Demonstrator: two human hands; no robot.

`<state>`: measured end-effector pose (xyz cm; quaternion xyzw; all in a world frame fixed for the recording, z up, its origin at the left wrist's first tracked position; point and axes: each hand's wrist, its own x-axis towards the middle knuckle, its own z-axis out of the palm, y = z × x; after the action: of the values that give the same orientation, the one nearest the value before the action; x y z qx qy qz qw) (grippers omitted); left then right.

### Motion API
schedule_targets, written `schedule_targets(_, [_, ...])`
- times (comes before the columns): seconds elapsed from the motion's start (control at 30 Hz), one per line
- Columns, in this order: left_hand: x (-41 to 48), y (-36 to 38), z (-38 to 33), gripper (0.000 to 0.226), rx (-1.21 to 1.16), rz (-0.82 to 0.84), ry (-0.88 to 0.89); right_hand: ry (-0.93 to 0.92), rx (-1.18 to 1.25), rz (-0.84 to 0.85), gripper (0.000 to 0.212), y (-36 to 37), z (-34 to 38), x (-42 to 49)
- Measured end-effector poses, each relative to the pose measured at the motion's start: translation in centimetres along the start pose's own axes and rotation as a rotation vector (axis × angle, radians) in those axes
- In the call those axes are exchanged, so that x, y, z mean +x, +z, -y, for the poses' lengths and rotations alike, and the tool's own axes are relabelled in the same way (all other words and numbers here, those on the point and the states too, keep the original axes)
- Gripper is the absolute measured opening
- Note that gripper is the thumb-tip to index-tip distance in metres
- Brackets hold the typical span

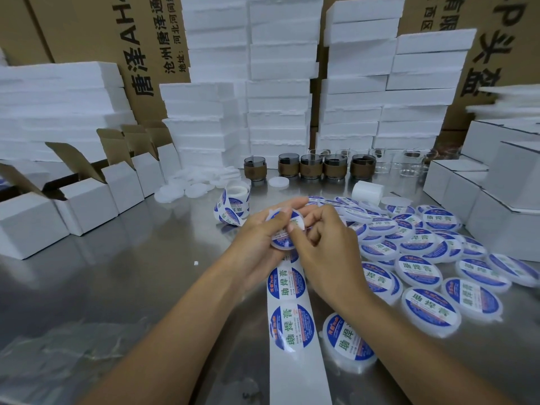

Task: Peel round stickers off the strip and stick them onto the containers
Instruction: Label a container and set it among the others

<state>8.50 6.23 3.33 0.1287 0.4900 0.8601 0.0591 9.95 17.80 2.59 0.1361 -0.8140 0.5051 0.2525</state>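
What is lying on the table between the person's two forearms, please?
In the head view, the white sticker strip lies there, bearing round stickers in blue and white, and runs up toward the wrists.

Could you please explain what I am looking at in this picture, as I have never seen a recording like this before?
There is no machine here. A person wears a camera on the head, so this single view looks forward and down at their own two arms. The left hand and the right hand together hold one small round container, with a right fingertip pressed on its top. From under the hands a white sticker strip runs toward the camera, carrying round stickers. Below is a shiny metal table. To the right lies a heap of labelled containers. Behind the hands is a sticker roll, to the left open white boxes, and at the back foam stacks and glass cups.
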Motion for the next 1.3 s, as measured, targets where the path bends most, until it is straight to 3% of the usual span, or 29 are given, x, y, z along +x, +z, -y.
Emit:
schedule_targets(0.13, [0.0,0.0,0.1,0.025,-0.036,-0.012,0.009,0.143,0.098,0.026,0.034,-0.4,0.0,0.3])
schedule_targets(0.27, [0.0,-0.1,-0.1,0.026,-0.050,0.008,0.006,0.239,0.300,0.107,0.012,-1.0,0.2,0.7])
schedule_targets(0.5, [0.1,-0.4,0.0,0.027,0.004,0.005,-0.006,0.156,0.238,0.102,0.019,-1.0,0.2,0.8])
schedule_targets(0.67, [0.2,-0.7,0.6,0.031,0.194,-0.079,0.008,0.236,0.267,0.004,0.011,-1.0,-0.1,1.1])
schedule_targets(0.93, [0.0,-0.6,0.7,0.036,0.339,-0.052,0.031,0.270,0.286,-0.030,0.010,-1.3,-0.1,1.3])
schedule_targets(1.3, [0.0,-0.3,0.6,0.034,0.292,-0.097,0.090,0.248,0.347,0.051,0.009,-1.1,0.0,1.2])
